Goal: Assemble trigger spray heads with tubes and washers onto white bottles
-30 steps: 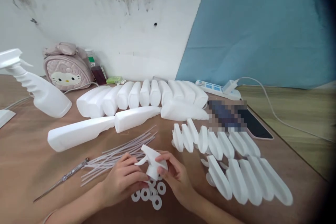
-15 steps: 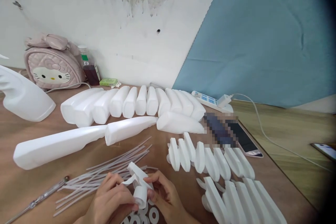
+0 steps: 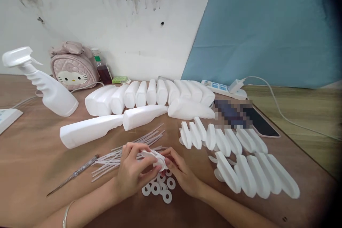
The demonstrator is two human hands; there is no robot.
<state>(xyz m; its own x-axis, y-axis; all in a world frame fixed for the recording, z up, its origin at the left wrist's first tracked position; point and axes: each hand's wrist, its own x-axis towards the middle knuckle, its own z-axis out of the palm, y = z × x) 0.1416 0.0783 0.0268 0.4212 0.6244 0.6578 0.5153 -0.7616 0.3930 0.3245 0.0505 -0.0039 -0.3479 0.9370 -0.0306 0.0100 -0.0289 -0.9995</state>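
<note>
Both hands hold one white spray trigger head (image 3: 155,158) just above the brown table (image 3: 32,156). My left hand (image 3: 132,172) grips it from the left, my right hand (image 3: 180,174) from the right, with the cap's round opening turned toward me. Several white ring washers (image 3: 160,188) lie on the table right under the hands. A loose bundle of thin clear dip tubes (image 3: 125,153) lies just behind my left hand. To the right, two rows of white trigger heads (image 3: 235,156) lie side by side.
Several white bottles (image 3: 149,94) lie in a row at the back, with two more (image 3: 91,133) in front. An assembled spray bottle (image 3: 45,85) stands far left by a pink bag (image 3: 71,67). A metal tool (image 3: 73,174), a phone (image 3: 260,123) and a power strip (image 3: 224,89) also lie here.
The trigger head has been turned in my hands so its cap opening faces me. The view has tilted down, then back up.
</note>
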